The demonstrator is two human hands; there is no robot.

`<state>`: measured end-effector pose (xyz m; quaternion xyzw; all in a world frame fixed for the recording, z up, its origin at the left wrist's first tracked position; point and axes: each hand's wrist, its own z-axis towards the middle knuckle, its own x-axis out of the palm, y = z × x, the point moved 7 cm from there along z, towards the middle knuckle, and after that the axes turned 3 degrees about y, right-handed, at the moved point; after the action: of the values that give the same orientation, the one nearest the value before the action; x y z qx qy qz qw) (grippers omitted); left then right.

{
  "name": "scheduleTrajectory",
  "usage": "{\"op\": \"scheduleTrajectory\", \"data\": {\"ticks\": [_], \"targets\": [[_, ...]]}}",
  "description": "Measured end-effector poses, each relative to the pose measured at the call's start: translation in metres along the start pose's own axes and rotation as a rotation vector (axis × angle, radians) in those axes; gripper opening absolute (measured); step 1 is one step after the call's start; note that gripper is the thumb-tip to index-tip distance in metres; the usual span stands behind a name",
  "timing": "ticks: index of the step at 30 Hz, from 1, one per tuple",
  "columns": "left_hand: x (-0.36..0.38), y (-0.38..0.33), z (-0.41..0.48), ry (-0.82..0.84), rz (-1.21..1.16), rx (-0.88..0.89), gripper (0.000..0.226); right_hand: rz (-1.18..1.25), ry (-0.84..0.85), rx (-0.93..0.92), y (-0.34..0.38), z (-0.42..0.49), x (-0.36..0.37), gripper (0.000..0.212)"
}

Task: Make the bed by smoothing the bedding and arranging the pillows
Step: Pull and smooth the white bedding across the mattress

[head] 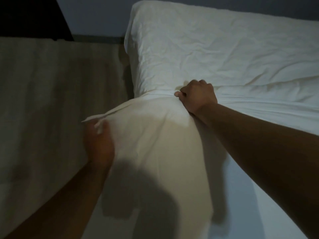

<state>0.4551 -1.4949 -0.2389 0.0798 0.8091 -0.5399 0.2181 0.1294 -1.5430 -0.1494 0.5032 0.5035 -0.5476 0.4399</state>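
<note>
A white pillow [151,144] is lifted at the bed's left edge, in front of me. My right hand [196,97] grips its far right corner, fingers curled into the fabric. My left hand [99,144] holds the pillow's left side near the loose flap of the case, blurred, with its fingers hidden behind the cloth. A second white pillow [198,49], wrinkled, lies flat at the head of the bed. The white sheet [276,109] covers the mattress to the right.
A beige floor [51,92] runs along the left of the bed. A grey wall [96,16] with a dark skirting strip stands behind the bed head. A dark panel [25,14] fills the top left corner.
</note>
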Motion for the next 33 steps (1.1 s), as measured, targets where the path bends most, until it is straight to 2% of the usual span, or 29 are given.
{"op": "scheduleTrajectory", "data": {"ticks": [1, 2, 3, 5, 8, 10, 13, 15, 17, 19, 20, 22, 24, 29, 33], "targets": [[0.017, -0.029, -0.007, 0.087, 0.06, 0.228, 0.052, 0.004, 0.039, 0.01, -0.001, 0.002, 0.002, 0.044], [0.04, -0.052, -0.02, 0.26, 0.183, 0.386, 0.064, 0.018, 0.07, 0.009, -0.001, 0.003, 0.001, 0.045], [0.061, -0.059, -0.032, 0.415, 0.294, 0.463, 0.071, 0.051, 0.08, 0.007, -0.001, 0.001, -0.004, 0.045], [0.087, -0.051, -0.037, 0.571, 0.454, 0.419, 0.077, 0.147, -0.009, -0.009, -0.002, -0.013, -0.025, 0.039], [0.094, -0.037, -0.03, 0.562, 0.525, 0.369, 0.084, 0.18, -0.359, -0.003, -0.006, -0.065, -0.069, 0.027], [0.094, -0.038, -0.031, 0.557, 0.581, 0.352, 0.086, 0.178, -0.431, 0.052, -0.014, -0.115, -0.074, 0.024], [0.089, -0.043, -0.037, 0.484, 0.651, 0.306, 0.076, 0.157, -0.208, 0.25, -0.032, -0.183, -0.041, 0.043], [0.08, -0.058, -0.052, 0.355, 0.663, 0.367, 0.068, 0.122, -0.032, 0.345, -0.039, -0.212, -0.017, 0.057], [0.074, -0.086, -0.084, 0.27, 0.567, 0.655, 0.058, 0.155, 0.048, 0.354, -0.039, -0.22, -0.001, 0.061], [0.079, -0.098, -0.125, 0.355, 0.514, 0.901, 0.057, 0.196, 0.087, 0.347, -0.041, -0.217, 0.01, 0.063], [0.086, -0.093, -0.141, 0.416, 0.58, 0.944, 0.063, 0.218, 0.102, 0.344, -0.042, -0.214, 0.015, 0.064], [0.101, -0.077, -0.153, 0.491, 0.82, 0.906, 0.08, 0.262, 0.123, 0.334, -0.044, -0.211, 0.023, 0.066], [0.111, -0.067, -0.147, 0.497, 0.948, 0.831, 0.088, 0.287, 0.13, 0.32, -0.044, -0.211, 0.023, 0.068], [0.109, -0.07, -0.144, 0.559, 1.0, 0.772, 0.083, 0.316, 0.181, 0.227, -0.041, -0.239, 0.001, 0.061], [0.085, -0.094, -0.183, 0.6, 0.886, 0.611, 0.066, 0.39, 0.273, 0.219, -0.041, -0.315, -0.036, 0.047]]}}
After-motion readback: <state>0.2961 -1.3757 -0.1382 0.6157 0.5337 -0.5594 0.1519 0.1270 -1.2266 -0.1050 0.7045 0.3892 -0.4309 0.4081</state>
